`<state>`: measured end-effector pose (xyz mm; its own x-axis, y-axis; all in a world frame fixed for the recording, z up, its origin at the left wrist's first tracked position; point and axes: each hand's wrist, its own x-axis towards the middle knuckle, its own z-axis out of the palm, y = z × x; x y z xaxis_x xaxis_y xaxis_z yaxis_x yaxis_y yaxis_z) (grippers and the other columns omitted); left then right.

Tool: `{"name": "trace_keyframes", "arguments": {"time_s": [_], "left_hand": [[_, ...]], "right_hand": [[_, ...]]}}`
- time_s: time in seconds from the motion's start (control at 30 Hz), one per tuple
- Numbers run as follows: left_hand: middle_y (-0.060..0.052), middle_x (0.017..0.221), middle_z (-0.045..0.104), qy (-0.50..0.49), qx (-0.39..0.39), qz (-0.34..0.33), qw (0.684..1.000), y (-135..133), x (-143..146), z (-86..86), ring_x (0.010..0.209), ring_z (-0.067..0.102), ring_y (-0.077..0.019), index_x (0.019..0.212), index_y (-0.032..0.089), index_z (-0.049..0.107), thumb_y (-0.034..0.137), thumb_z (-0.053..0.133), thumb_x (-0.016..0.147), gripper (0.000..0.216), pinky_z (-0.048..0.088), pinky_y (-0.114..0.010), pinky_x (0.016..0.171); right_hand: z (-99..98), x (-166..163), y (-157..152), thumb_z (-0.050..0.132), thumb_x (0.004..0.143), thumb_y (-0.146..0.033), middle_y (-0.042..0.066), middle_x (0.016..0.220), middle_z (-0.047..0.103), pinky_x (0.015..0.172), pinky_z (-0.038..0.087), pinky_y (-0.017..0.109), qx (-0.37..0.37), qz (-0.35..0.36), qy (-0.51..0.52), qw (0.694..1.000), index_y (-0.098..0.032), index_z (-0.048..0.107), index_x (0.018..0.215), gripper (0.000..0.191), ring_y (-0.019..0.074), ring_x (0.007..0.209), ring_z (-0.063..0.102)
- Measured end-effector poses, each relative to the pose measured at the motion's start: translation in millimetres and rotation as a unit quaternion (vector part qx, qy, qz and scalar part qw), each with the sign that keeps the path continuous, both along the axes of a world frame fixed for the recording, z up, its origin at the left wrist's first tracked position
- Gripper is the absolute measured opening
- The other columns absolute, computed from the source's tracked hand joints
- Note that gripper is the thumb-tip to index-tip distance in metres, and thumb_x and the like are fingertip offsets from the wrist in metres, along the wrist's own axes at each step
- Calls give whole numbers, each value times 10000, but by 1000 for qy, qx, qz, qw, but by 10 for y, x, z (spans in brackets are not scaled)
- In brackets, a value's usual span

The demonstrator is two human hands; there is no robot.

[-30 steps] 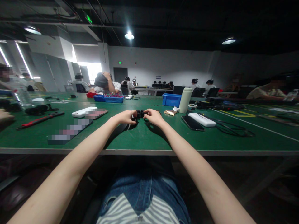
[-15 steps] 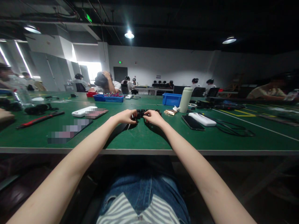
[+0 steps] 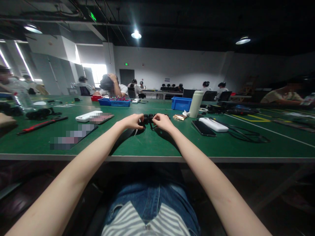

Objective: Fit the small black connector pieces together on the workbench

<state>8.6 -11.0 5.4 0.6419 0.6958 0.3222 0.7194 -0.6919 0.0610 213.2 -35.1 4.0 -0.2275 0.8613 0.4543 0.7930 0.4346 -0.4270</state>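
Observation:
A small black object [image 3: 148,118] with a bumpy outline lies on the green table [image 3: 137,146] in front of me. Its kind is too dark and small to make out, and my fingers cover both its ends. My left hand [image 3: 134,121] is closed around its left end, with thumb and fingers curled inward. On the other side my right hand [image 3: 161,122] pinches it near the middle, thumb and fingertips close together. Part of the black object shows behind my right knuckles. A thin dark piece hangs down below the right fingertips.
Left are a white power bank [image 3: 89,116], phones [image 3: 101,118] and a red-black pen-like tool [image 3: 41,125]. Right are a pale green bottle [image 3: 196,104], a blue bin [image 3: 181,103], a black phone [image 3: 203,128], a white power bank [image 3: 213,124] and cables [image 3: 248,134]. People sit beyond.
My right hand has shifted slightly, its fingertips lifting a little off the black object's near side. My left hand stays in nearly the same place.

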Motion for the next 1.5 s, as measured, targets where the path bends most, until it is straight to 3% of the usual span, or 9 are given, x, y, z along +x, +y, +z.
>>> {"name": "trace_keyframes", "arguments": {"time_s": [0.37,0.53,0.7,0.93,1.1,1.33,1.5], "left_hand": [[-42,821,608,4,23,-3,1000,-4,3,7,723,558,-181,829,178,535,494,633,666,368,392,-252,611],[-43,821,598,11,24,11,1000,-23,17,11,729,551,-184,832,176,532,512,647,651,399,384,-252,611],[-63,888,610,1,17,-1,1000,-3,7,-11,780,568,-203,991,160,545,543,663,638,533,396,-261,647],[-57,826,597,32,14,-16,999,-8,16,0,746,570,-187,916,181,653,631,602,671,516,383,-248,633],[-60,793,603,44,19,-9,999,-26,32,12,689,564,-175,837,174,666,661,553,695,519,377,-249,600],[-83,783,634,61,33,2,998,-58,49,29,684,573,-185,805,154,646,648,436,780,538,378,-257,590],[-93,823,638,67,41,5,997,-80,59,32,720,576,-188,817,146,632,615,422,801,514,386,-256,621]], "right_hand": [[-31,12,37,607,706,-223,28,789,679,669,429,211,14,15,10,1000,-165,648,769,95,131,731,603],[-26,3,9,617,698,-196,20,792,670,662,422,200,-18,5,-8,1000,-161,648,854,163,118,719,594],[-24,-8,1,633,713,-239,37,821,684,672,429,205,-55,-8,-47,997,-155,661,959,262,134,733,606],[-40,-1,36,573,767,-250,69,859,710,708,435,218,-79,8,-93,992,-164,725,864,200,172,799,633],[-21,-8,8,573,749,-231,60,858,702,717,433,221,-35,-3,-68,997,-168,712,837,176,166,800,621],[-6,1,5,609,708,-225,34,799,671,706,432,227,27,-15,43,999,-156,645,782,107,139,748,592],[-46,8,73,592,717,-195,18,803,649,707,436,244,49,4,76,996,-158,620,893,183,128,720,574]]}}
